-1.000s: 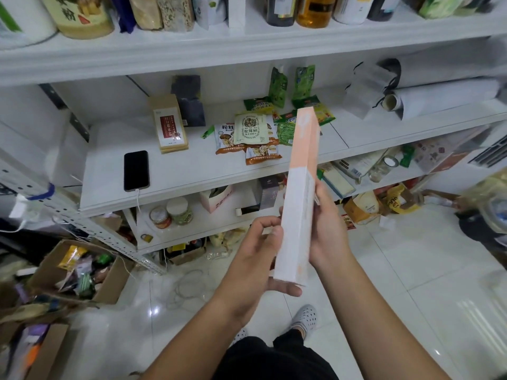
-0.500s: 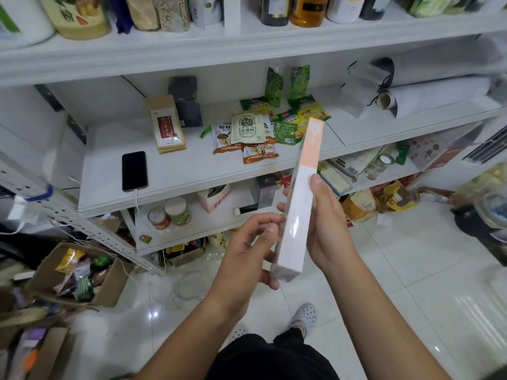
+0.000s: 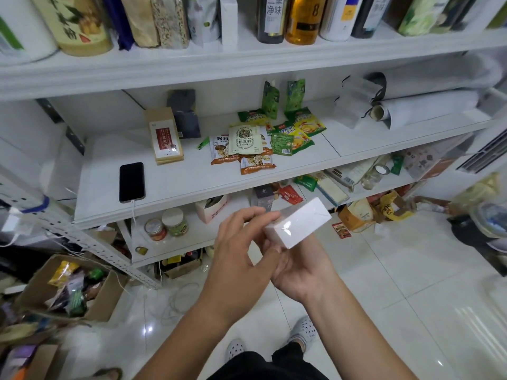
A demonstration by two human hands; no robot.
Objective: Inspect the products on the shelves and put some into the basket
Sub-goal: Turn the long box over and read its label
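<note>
Where a second ago the long box (image 3: pixel 297 222) stood upright showing its peach-and-white side, it now points its white end at the camera, held low in front of the shelves. Right hand (image 3: pixel 299 270) cradles it from beneath, fingers curled round it; left hand (image 3: pixel 238 256) pinches its near left corner with thumb and fingertips. One phone (image 3: pixel 132 182) lies near the front left edge of the middle shelf (image 3: pixel 178 185), plugged in; one tan box (image 3: pixel 165 138) lies behind it. Mushroom snack packets (image 3: pixel 242 149) and green packets (image 3: pixel 293 133) are heaped mid-shelf, too overlapped to count. Two jars (image 3: pixel 167 224) stand on the lower shelf. One cardboard carton (image 3: pixel 107 303) on the floor holds mixed packets.
</note>
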